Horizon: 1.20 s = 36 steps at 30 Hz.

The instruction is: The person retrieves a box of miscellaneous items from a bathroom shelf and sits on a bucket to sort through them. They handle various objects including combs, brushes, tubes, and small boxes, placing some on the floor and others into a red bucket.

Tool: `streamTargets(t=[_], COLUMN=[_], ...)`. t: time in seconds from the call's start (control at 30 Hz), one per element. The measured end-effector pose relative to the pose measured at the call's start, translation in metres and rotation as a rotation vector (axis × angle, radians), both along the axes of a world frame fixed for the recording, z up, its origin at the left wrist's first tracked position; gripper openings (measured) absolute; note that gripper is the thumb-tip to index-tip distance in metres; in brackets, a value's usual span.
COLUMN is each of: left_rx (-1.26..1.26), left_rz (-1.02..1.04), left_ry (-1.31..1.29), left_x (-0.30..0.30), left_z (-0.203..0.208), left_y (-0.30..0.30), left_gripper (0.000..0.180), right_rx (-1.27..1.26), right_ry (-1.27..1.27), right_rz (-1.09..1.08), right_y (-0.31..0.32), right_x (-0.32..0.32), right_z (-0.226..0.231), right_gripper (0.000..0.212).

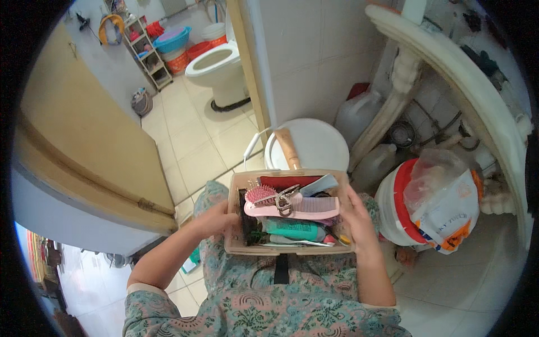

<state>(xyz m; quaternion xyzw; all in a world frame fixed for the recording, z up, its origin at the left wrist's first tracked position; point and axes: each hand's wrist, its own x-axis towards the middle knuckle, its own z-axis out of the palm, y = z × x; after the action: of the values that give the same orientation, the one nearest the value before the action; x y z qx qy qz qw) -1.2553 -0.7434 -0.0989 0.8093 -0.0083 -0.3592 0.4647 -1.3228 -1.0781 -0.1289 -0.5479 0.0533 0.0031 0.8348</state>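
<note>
A clear beige plastic box [234, 246] rests on my lap, held at both ends. My left hand [215, 218] grips its left wall and my right hand [356, 220] grips its right wall. Inside lie a pink comb [309, 208], a pink hairbrush [260, 194], a metal hair clip [284, 199], a teal tube [292, 228], a dark red flat item [286, 181] and a grey-blue comb [320, 183]. Smaller bits fill the bottom, too jumbled to name.
A white lidded bucket [314, 143] with a wooden handle [287, 147] across it stands just beyond the box. A white and red bucket [396, 208] holding a plastic bag [443, 205] is at right. A basin pedestal [387, 106], jugs, a toilet [216, 64] and an open door [84, 135] surround me.
</note>
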Motion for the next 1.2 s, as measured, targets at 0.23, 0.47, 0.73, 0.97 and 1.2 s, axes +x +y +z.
streamTargets(t=[0.23, 0.47, 0.73, 0.97, 1.2], left_rx=[-0.102, -0.049, 0.114, 0.226, 0.400], left_rz=[-0.080, -0.143, -0.173, -0.251, -0.217], left_ry=[-0.060, -0.035, -0.197, -0.269, -0.742], left_x=[-0.050, -0.063, -0.051, -0.066, -0.050], left_z=[0.017, 0.052, 0.016, 0.035, 0.048], left_y=[0.011, 0.007, 0.000, 0.000, -0.007], left_gripper=[0.056, 0.051, 0.047, 0.046, 0.062], right_rx=[-0.107, -0.089, -0.605, -0.747, -1.468], right_ry=[-0.015, 0.034, -0.010, -0.029, -0.305], right_rz=[-0.022, -0.054, -0.004, 0.022, -0.036], right_y=[0.011, 0.011, -0.001, 0.006, 0.012], right_x=[-0.060, -0.088, -0.083, -0.095, -0.067], right_z=[0.034, 0.070, 0.038, 0.038, 0.078], right_gripper=[0.063, 0.062, 0.056, 0.055, 0.050])
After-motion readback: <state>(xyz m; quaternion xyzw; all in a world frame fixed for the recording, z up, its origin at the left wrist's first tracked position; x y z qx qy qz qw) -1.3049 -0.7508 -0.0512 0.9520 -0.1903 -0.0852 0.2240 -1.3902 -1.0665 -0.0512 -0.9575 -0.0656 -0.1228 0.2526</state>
